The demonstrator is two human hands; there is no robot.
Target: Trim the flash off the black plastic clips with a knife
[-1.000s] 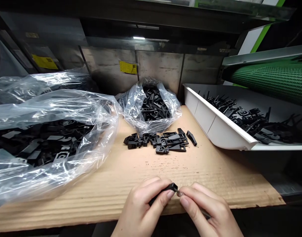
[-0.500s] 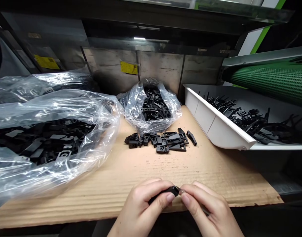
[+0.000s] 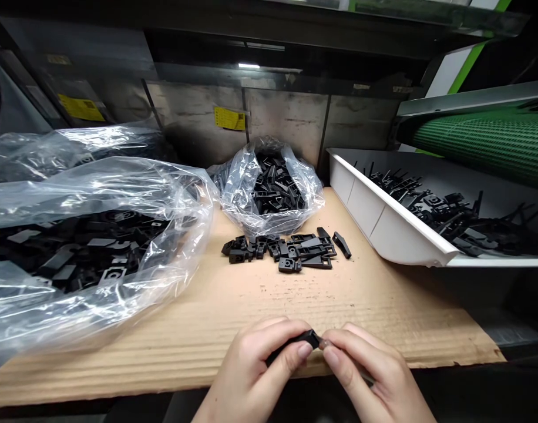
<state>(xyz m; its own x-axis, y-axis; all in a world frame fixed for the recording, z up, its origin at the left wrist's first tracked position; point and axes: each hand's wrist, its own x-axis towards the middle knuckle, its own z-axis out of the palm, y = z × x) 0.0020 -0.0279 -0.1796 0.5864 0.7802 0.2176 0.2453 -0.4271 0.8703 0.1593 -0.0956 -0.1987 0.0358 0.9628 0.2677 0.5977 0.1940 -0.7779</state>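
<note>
My left hand (image 3: pixel 264 364) is closed, with thumb and forefinger pinching a black plastic part (image 3: pixel 310 338) near the front edge of the cardboard. The part's angled end points right, and the fingers cover most of the rest. My right hand (image 3: pixel 366 364) is closed in a pinch on a small thin tool (image 3: pixel 323 342), whose short tip meets the end of the black part. Most of the tool is hidden in the fingers, so its exact kind does not show. Beyond both hands lies a loose pile of black plastic parts (image 3: pixel 310 251).
Cardboard (image 3: pixel 185 352) covers the worktop. A large clear bag (image 3: pixel 181 252) of black parts lies left; a smaller clear bag (image 3: pixel 238 205) of them stands behind the pile. At right is a white tray (image 3: pixel 387 229) of black pieces, below a green conveyor belt (image 3: pixel 489 138).
Both hands keep almost the same place and grip. The black part and the tool tip shift only very slightly against each other.
</note>
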